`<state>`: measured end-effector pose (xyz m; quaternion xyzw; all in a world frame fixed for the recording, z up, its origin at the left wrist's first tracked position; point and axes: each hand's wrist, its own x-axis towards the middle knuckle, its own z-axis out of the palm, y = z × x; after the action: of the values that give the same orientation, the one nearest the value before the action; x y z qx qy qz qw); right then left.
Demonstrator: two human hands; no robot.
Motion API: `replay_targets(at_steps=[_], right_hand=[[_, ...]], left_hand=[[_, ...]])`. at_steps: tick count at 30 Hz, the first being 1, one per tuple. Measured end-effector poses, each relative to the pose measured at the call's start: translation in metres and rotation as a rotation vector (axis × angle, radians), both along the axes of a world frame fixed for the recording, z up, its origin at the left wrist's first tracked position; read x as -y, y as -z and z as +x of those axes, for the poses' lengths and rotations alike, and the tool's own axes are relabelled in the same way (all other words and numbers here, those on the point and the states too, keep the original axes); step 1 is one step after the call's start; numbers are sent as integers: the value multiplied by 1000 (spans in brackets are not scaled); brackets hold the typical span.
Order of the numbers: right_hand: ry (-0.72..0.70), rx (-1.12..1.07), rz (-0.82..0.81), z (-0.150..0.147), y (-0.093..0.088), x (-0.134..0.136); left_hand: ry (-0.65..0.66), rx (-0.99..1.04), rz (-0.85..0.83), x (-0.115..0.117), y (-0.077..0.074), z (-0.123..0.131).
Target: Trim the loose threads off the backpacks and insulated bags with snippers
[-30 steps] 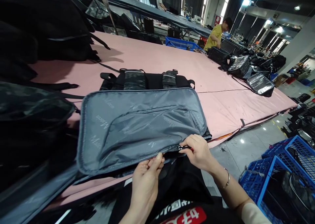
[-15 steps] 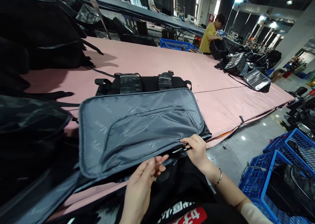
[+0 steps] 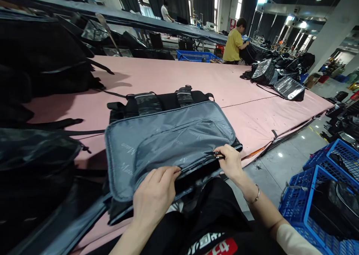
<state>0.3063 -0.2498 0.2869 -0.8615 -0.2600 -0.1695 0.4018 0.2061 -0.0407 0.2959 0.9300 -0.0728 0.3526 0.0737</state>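
A black backpack (image 3: 168, 98) lies on the pink table (image 3: 174, 71) with its grey lined flap (image 3: 168, 143) turned open toward me. My left hand (image 3: 154, 195) curls its fingers over the near edge of the flap, gripping it. My right hand (image 3: 231, 161) is closed round small black thread snips (image 3: 214, 154), whose tips point left along the flap's edge near its right corner.
Black bags are piled at the left (image 3: 42, 68) and at the far right of the table (image 3: 277, 79). Blue crates (image 3: 322, 187) stand on the floor at the right. A person in a yellow shirt (image 3: 234, 45) works at the far end.
My left hand has moved up and taken hold of the flap's near edge. The flap has been drawn closer and bunched. My right hand with the snips has shifted slightly right.
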Motion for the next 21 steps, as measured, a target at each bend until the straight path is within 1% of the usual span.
replay_targets(at_steps=[2,5,6,8,11,14,21], right_hand=[[47,-57,129,-3,1,0],[131,-103,307,-19,7,-1],[136,-113,330,-26,10,-2],[101,-132,318,-41,18,-7],[42,-129,257,-57,30,-16],[31,-92,202,-62,35,-23],[47,-24,93,-61,32,-23]], left_hand=[[-42,-230,-134,2,-7,9],[-114,-614,-290,3,-24,22],[-137,-699,-322,4,-29,25],[-172,-800,-354,6,-38,31],[-194,-860,-362,8,-43,36],[-192,-853,-367,10,-42,37],[-179,-838,-394,11,-41,34]])
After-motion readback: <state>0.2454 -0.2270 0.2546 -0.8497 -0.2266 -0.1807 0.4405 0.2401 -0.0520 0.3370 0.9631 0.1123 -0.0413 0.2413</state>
